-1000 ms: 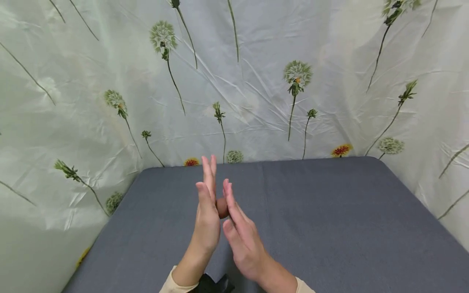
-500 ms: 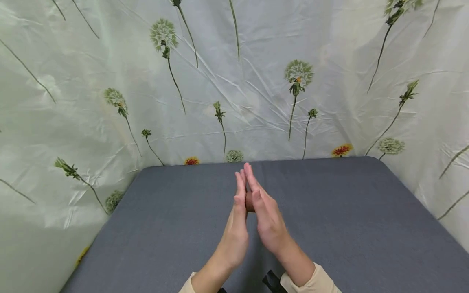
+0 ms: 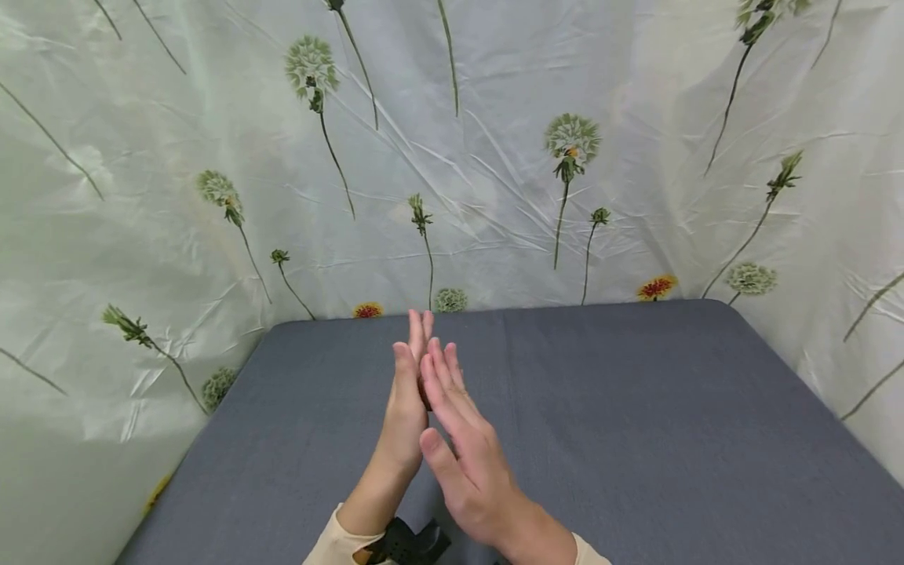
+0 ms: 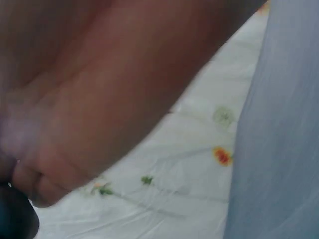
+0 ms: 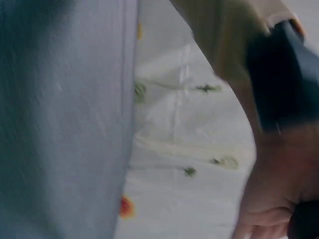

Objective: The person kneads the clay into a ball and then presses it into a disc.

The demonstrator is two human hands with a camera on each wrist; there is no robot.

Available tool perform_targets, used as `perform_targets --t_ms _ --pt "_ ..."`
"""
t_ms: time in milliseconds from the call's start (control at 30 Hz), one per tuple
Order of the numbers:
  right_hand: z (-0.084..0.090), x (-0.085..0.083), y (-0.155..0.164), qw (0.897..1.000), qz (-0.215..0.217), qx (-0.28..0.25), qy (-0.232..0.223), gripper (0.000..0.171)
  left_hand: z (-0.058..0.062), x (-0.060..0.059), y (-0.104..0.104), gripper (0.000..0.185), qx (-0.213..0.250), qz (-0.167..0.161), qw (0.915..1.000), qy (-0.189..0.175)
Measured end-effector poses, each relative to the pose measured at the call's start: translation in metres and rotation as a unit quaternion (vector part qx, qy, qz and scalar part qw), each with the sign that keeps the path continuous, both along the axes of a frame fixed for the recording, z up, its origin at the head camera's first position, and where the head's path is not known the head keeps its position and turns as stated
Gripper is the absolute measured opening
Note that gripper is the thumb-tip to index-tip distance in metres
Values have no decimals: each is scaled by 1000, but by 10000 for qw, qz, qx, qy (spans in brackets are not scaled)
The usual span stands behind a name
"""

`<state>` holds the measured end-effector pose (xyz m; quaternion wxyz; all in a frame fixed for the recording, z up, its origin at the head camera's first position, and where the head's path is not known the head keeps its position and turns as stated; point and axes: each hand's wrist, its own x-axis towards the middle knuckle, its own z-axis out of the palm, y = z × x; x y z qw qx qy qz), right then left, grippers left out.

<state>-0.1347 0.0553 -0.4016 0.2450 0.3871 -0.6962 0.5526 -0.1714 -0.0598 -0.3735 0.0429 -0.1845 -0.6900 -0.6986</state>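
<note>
In the head view my left hand (image 3: 404, 416) and my right hand (image 3: 475, 463) are held palm to palm above the table, fingers straight and pointing away from me. Between them is a small brown lump (image 3: 425, 396), smooth and rounded, mostly hidden by the fingers; its material cannot be told. The right hand sits slightly lower and nearer to me, its fingers covering part of the left palm. Blurred skin of a hand (image 4: 99, 99) fills much of the left wrist view. The left hand (image 5: 269, 199) shows at the lower right of the right wrist view.
A dark grey cloth-covered table (image 3: 636, 424) lies beneath the hands. Behind and beside it hangs a pale, creased sheet (image 3: 494, 180) printed with dandelions and other flowers. A black wrist device (image 3: 417, 541) is on the left wrist, below a cream sleeve (image 3: 332, 545).
The hands swung right and then back left, sliding against each other. The right hand has slid back toward me relative to the left, and less of the brown lump shows.
</note>
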Motion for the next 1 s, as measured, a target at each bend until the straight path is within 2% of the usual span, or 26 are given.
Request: perform_targets --t_ms 100,200,267,333,433,567,667,733,800,900,1000 --pt "6 -7 12 9985 -501 2 222 61 -8 4 15 73 1 -485 9988 -31" --pt "7 -19 26 9973 -709 -143 -134 54 -14 13 29 68 -253 -814 9964 -36" --pt "5 -26 32 9961 -663 -263 -522 52 -16 18 35 64 -446 -845 9954 20" --pt "1 -32 34 9939 -409 -392 -950 52 -15 22 35 63 -609 -635 9961 35" --pt "-7 -34 28 9896 -5 -490 -1349 53 -10 23 29 64 -707 -184 9970 255" --pt "-16 -26 12 9851 362 -577 -1582 56 -1 16 16 68 -609 317 9957 625" --pt "-17 -15 2 9826 625 -521 -1670 58 3 7 3 70 -494 708 9940 668" --pt "-16 -7 -3 9829 762 -408 -1627 60 3 2 -5 71 -448 819 9941 555" --pt "-14 -3 -5 9873 716 -291 -1386 62 0 -3 -9 74 -390 711 9960 379" --pt "-9 -5 -1 9968 286 -155 -736 63 -7 -7 -5 78 -266 267 9992 167" --pt "-3 -12 9 9991 -277 -107 -291 61 -15 -3 8 76 -336 -26 9994 87"
